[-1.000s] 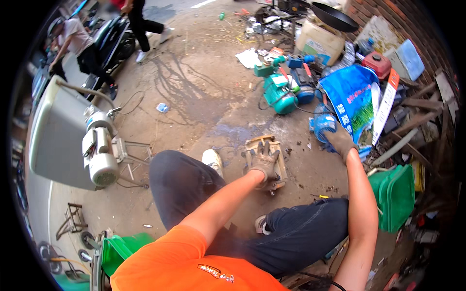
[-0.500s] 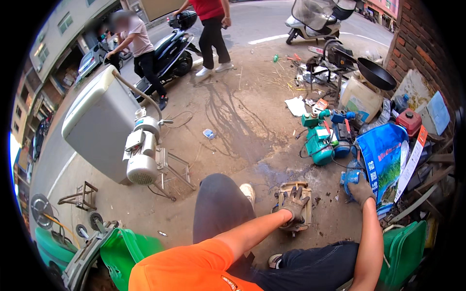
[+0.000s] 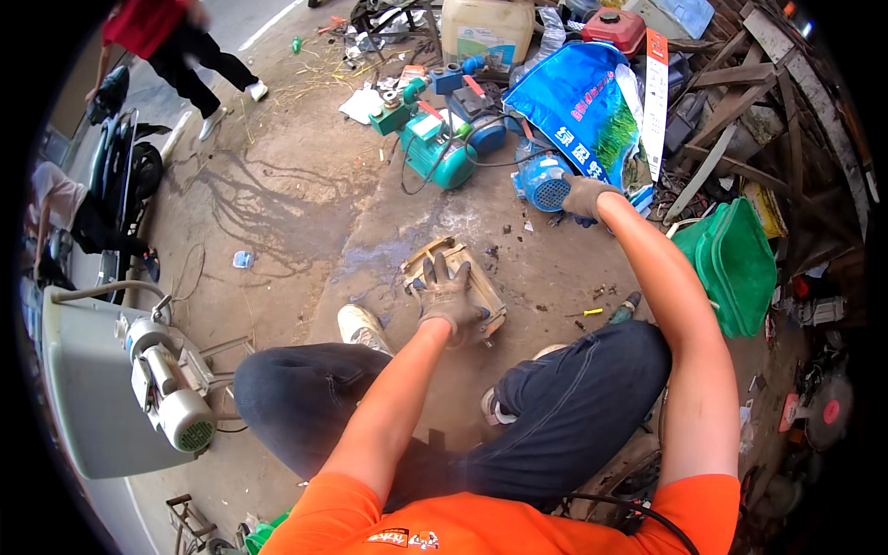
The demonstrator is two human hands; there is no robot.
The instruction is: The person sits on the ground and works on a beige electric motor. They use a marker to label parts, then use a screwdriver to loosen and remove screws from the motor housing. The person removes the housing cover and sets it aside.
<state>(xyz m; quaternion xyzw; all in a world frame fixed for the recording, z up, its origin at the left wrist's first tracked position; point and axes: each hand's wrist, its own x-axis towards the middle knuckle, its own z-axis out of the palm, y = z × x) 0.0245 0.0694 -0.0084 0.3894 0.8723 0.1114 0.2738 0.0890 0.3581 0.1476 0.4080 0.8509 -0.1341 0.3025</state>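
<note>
My left hand, in a dusty work glove, lies on a worn, box-like frame on the ground between my feet. Its fingers are spread across the frame's top. My right hand, gloved too, is beside the grilled end of a blue electric motor. Its fingers bend downward and are mostly hidden; whether they touch the motor I cannot tell. Behind the motor lies a blue printed sack. A teal pump with a cable stands to the left of the motor.
A red fuel can and a cloudy plastic jug stand at the back. Scrap wood is heaped at right, behind a green plastic bin. A grey motor on a stand is at left. Someone in red walks nearby.
My view has swung to the right. My left hand stays on the frame. My right hand has shifted from over the blue motor to beside it, and the motor's grilled end now shows.
</note>
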